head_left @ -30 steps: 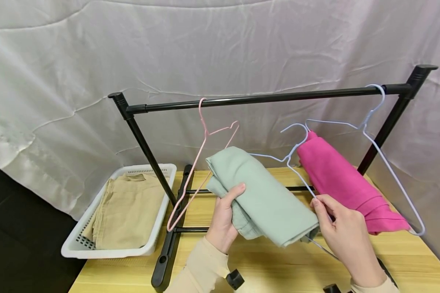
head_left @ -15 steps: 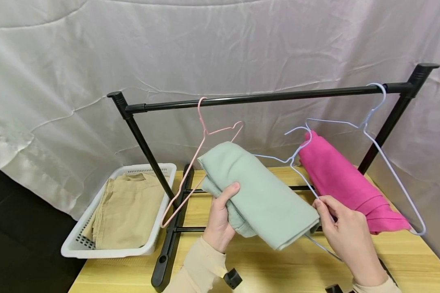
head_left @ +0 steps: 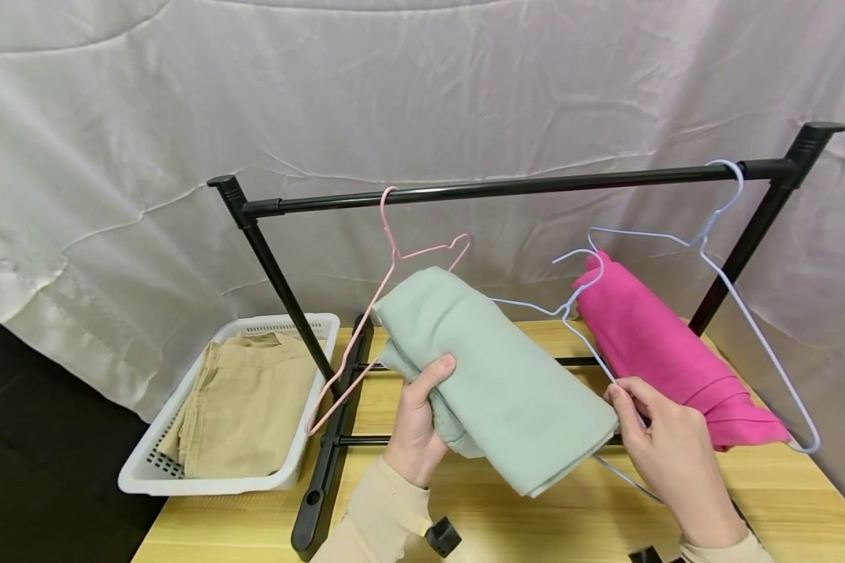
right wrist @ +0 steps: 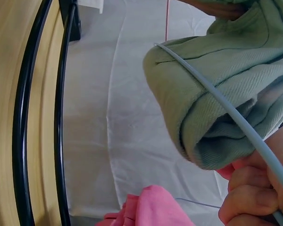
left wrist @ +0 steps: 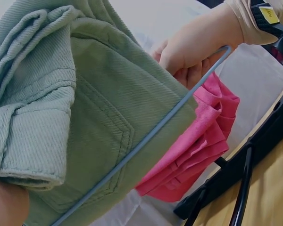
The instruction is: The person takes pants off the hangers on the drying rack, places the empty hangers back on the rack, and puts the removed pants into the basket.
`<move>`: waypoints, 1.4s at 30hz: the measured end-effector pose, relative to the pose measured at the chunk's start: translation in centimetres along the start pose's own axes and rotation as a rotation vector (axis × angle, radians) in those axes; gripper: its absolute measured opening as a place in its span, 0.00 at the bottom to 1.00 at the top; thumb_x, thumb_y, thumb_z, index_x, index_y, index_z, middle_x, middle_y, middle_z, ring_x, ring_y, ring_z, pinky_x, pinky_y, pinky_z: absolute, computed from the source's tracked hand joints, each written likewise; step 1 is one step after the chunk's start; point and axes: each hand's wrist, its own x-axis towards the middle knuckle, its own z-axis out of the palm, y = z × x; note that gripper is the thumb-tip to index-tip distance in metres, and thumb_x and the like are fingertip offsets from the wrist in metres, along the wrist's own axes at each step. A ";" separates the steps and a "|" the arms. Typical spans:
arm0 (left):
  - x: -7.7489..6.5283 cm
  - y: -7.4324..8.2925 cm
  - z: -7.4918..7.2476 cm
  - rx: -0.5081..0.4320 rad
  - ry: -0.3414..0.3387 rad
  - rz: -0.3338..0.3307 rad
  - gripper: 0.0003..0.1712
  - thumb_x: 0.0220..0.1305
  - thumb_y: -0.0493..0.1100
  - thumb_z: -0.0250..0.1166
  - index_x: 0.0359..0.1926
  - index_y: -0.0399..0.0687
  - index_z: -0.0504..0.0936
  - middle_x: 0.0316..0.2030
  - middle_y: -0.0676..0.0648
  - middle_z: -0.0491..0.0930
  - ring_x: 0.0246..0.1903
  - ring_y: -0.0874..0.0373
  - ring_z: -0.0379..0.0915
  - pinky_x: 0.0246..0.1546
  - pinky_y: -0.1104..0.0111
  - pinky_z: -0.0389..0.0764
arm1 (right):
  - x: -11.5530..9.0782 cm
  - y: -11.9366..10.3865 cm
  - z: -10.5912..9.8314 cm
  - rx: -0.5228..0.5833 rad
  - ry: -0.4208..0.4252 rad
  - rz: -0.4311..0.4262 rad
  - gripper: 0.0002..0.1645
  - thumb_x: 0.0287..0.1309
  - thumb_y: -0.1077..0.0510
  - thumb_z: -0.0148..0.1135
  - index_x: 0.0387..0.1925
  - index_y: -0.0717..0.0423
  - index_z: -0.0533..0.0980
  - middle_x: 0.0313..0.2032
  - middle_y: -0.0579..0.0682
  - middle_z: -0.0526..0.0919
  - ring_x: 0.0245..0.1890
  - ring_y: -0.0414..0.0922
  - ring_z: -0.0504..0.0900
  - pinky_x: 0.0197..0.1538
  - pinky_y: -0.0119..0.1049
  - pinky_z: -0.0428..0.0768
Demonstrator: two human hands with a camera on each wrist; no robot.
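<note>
Pale green folded trousers [head_left: 496,375] are gripped by my left hand [head_left: 417,418], its thumb lying on top. A back pocket shows on their underside in the left wrist view. My right hand [head_left: 665,446] pinches one side of a light blue wire hanger [right wrist: 212,89] between thumb and fingers. Most of that hanger is hidden behind the trousers in the head view. In the left wrist view its straight bar [left wrist: 132,153] crosses the pocket side of the trousers. Whether the cloth passes through the hanger I cannot tell.
A black rack rail [head_left: 500,188] carries a pink hanger [head_left: 386,215] at left and another blue hanger [head_left: 740,181] at right. Folded bright pink cloth [head_left: 669,360] hangs on the latter. A white basket [head_left: 137,478] with folded beige cloth [head_left: 253,414] stands left.
My left hand has drawn the green trousers to the left, and they nudge the pink hanger's lower end left. My right hand and the held hanger have shifted slightly right and down.
</note>
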 end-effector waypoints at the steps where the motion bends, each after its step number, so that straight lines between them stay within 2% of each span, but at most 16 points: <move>1: 0.0 0.1 0.0 0.003 -0.003 0.000 0.16 0.68 0.38 0.64 0.53 0.58 0.76 0.49 0.58 0.81 0.48 0.64 0.83 0.58 0.71 0.84 | 0.0 0.0 0.0 -0.001 0.000 0.002 0.08 0.68 0.63 0.68 0.34 0.47 0.85 0.23 0.43 0.86 0.18 0.33 0.71 0.23 0.41 0.70; 6: -0.1 0.4 0.0 0.016 0.005 0.004 0.17 0.67 0.38 0.64 0.54 0.58 0.75 0.49 0.58 0.80 0.47 0.64 0.82 0.58 0.71 0.83 | -0.1 0.2 0.0 0.000 -0.016 0.016 0.08 0.69 0.63 0.68 0.34 0.47 0.85 0.23 0.43 0.86 0.19 0.35 0.72 0.24 0.42 0.71; 9: -0.2 0.6 -0.1 0.018 0.004 0.002 0.17 0.67 0.39 0.64 0.54 0.58 0.75 0.49 0.58 0.80 0.47 0.64 0.82 0.58 0.71 0.83 | -0.2 0.4 0.0 -0.007 -0.030 0.022 0.08 0.71 0.62 0.66 0.35 0.47 0.85 0.23 0.43 0.86 0.19 0.34 0.69 0.24 0.40 0.69; 15: -0.7 1.1 -0.6 0.066 -0.061 -0.030 0.19 0.66 0.41 0.65 0.56 0.59 0.74 0.49 0.58 0.80 0.46 0.63 0.83 0.55 0.70 0.84 | -0.3 0.8 -0.3 -0.022 -0.028 0.036 0.08 0.74 0.61 0.64 0.36 0.48 0.84 0.20 0.41 0.82 0.18 0.34 0.61 0.25 0.38 0.65; 20: -1.2 1.2 -1.5 0.154 -0.124 -0.092 0.21 0.65 0.39 0.66 0.58 0.56 0.74 0.49 0.56 0.82 0.45 0.63 0.85 0.54 0.69 0.86 | -0.3 0.5 -0.8 -0.005 -0.014 0.053 0.08 0.74 0.61 0.64 0.36 0.48 0.84 0.23 0.43 0.87 0.19 0.34 0.61 0.25 0.38 0.66; 24: -1.5 1.2 -2.1 0.226 -0.163 -0.145 0.22 0.65 0.37 0.67 0.58 0.53 0.74 0.48 0.54 0.84 0.44 0.61 0.86 0.52 0.66 0.88 | -0.1 0.1 -1.3 -0.004 -0.006 0.084 0.08 0.75 0.59 0.63 0.37 0.48 0.84 0.29 0.45 0.92 0.22 0.34 0.69 0.29 0.34 0.69; 28: -1.7 1.3 -2.7 0.297 -0.178 -0.207 0.22 0.64 0.38 0.69 0.58 0.51 0.74 0.47 0.52 0.84 0.43 0.59 0.87 0.50 0.64 0.89 | 0.1 -0.3 -1.7 -0.006 0.004 0.104 0.09 0.77 0.57 0.62 0.37 0.49 0.84 0.27 0.44 0.89 0.22 0.34 0.70 0.31 0.29 0.67; 35: -2.0 2.1 -3.4 0.433 -0.200 -0.296 0.29 0.63 0.38 0.71 0.62 0.52 0.71 0.52 0.50 0.83 0.49 0.56 0.85 0.56 0.61 0.86 | 0.2 -0.8 -2.0 0.005 0.018 0.114 0.08 0.76 0.58 0.61 0.42 0.54 0.85 0.28 0.47 0.89 0.22 0.35 0.68 0.30 0.31 0.67; 42: -2.1 3.4 -3.8 0.622 -0.261 -0.342 0.34 0.60 0.39 0.76 0.66 0.48 0.74 0.54 0.48 0.84 0.54 0.54 0.83 0.61 0.60 0.83 | 0.6 -1.5 -2.2 0.019 0.039 0.124 0.07 0.76 0.59 0.62 0.42 0.55 0.85 0.25 0.46 0.88 0.21 0.31 0.66 0.28 0.31 0.66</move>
